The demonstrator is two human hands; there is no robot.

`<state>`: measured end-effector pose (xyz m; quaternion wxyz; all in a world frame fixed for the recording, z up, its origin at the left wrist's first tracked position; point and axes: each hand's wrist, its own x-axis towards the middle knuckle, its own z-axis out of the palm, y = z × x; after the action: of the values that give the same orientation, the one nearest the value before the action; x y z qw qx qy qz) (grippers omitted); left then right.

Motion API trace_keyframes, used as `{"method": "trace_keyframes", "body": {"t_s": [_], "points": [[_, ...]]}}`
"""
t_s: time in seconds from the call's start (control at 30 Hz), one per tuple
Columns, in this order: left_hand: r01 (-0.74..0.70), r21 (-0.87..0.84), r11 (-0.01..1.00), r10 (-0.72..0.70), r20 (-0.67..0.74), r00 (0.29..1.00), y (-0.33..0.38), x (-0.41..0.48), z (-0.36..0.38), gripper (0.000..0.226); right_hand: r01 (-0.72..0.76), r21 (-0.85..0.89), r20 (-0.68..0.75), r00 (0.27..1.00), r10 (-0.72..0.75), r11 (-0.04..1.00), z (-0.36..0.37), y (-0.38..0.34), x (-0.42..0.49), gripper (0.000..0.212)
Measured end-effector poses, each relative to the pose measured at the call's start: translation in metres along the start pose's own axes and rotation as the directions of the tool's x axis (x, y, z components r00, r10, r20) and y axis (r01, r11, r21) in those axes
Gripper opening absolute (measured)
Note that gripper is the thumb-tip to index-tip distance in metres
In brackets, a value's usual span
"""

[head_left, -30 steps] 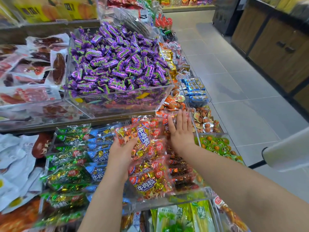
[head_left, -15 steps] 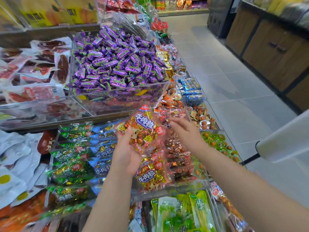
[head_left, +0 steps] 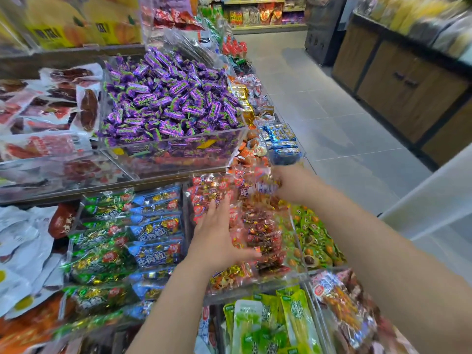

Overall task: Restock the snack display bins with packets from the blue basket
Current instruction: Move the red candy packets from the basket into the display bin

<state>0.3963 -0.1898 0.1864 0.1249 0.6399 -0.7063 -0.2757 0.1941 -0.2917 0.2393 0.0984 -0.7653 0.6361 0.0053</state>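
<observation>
While left hand (head_left: 216, 232) rests flat on packets (head_left: 208, 191), right hand (head_left: 284, 182) blurred, grip unclear.

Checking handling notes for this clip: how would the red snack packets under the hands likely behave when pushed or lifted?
The red snack packets look floppy: clear crinkled film around loose wrapped pieces. Probably slippery: glossy film, overlapping in the clear bin under the left hand.

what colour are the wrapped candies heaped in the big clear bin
The candies are purple with green accents; head view.
</observation>
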Motion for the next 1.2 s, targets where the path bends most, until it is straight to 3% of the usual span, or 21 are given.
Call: {"method": "trace_keyframes", "body": {"t_s": [0.07, 0.13, 0.23, 0.5, 0.7, 0.9, 0.97, 1.07, 1.2], "points": [[-0.044, 0.204, 0.978, 0.032, 0.060, 0.998, -0.006, 0.003, 0.008, 0.149, 0.079, -0.158, 0.064, 0.996, -0.069, 0.984, 0.011, -0.020, 0.009, 0.038], [-0.052, 0.308, 0.950, 0.030, 0.077, 0.997, -0.014, 0.005, 0.013, 0.150, 0.132, -0.136, 0.063, 0.990, -0.125, 0.982, 0.025, -0.031, 0.018, 0.049], [-0.007, 0.389, 0.921, -0.014, 0.052, 0.999, -0.025, 0.007, 0.011, 0.148, 0.256, -0.170, 0.080, 0.966, -0.246, 0.951, 0.044, -0.025, 0.028, 0.055], [-0.032, 0.447, 0.894, -0.022, 0.115, 0.993, -0.028, 0.013, 0.012, 0.140, 0.244, -0.219, -0.064, 0.963, -0.263, 0.945, 0.115, -0.016, -0.009, 0.093], [-0.031, 0.442, 0.897, -0.027, 0.125, 0.992, -0.029, 0.015, 0.011, 0.139, 0.141, -0.178, -0.074, 0.985, -0.156, 0.974, 0.122, -0.020, 0.012, 0.078], [-0.026, 0.440, 0.897, -0.029, 0.116, 0.993, -0.034, 0.017, 0.013, 0.138, 0.135, -0.238, 0.028, 0.991, -0.132, 0.962, 0.121, -0.022, 0.024, 0.076], [-0.044, 0.395, 0.918, -0.003, 0.120, 0.993, -0.034, 0.015, 0.011, 0.138, 0.130, -0.266, 0.051, 0.991, -0.121, 0.955, 0.117, -0.024, 0.022, 0.076], [-0.041, 0.014, 0.999, 0.041, 0.000, 0.999, -0.030, 0.008, 0.001, 0.121, 0.132, -0.236, 0.080, 0.990, -0.116, 0.963, 0.107, -0.025, 0.015, 0.083], [0.013, -0.337, 0.941, -0.111, -0.273, 0.956, -0.020, -0.003, -0.008, 0.045, 0.163, -0.052, 0.083, 0.984, -0.159, 0.985, 0.097, -0.019, -0.008, 0.095]]}}
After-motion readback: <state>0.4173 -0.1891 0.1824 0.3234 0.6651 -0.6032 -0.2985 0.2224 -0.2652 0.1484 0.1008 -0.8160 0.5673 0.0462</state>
